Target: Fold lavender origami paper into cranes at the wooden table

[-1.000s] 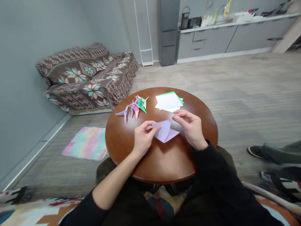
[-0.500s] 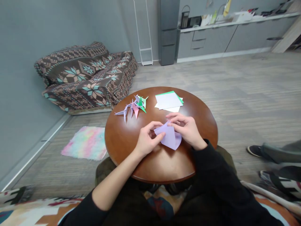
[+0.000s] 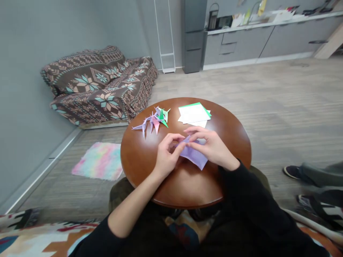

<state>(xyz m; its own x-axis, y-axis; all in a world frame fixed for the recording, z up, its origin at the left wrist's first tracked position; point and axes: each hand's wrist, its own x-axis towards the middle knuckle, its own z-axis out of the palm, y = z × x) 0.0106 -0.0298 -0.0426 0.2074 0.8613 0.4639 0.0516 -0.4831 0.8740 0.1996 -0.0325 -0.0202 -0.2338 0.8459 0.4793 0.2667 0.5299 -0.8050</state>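
Note:
A sheet of purple origami paper (image 3: 197, 157), partly folded, is held above the round brown table. My left hand (image 3: 168, 151) pinches its left upper edge between thumb and fingers. On the opposite side my right hand (image 3: 209, 144) grips the upper part of the same sheet, its thumb close to my left thumb. The fingers cover much of the paper's top, so the fold there is hidden. Beyond my left hand stand several folded paper cranes (image 3: 155, 123) in purple, pink and green. Past my right hand lies a stack of white and green paper sheets (image 3: 194, 113).
The round table (image 3: 139, 160) is directly in front of me. A patterned sofa (image 3: 102, 85) stands at the back left, with a fluffy pastel rug (image 3: 99, 160) on the floor nearer by. At right, another person's shoe (image 3: 292, 172) and trouser leg show.
My thumbs have come closer together at the top of the purple paper. Its lower part has changed shape and shows less of its front face. The camera view has shifted slightly.

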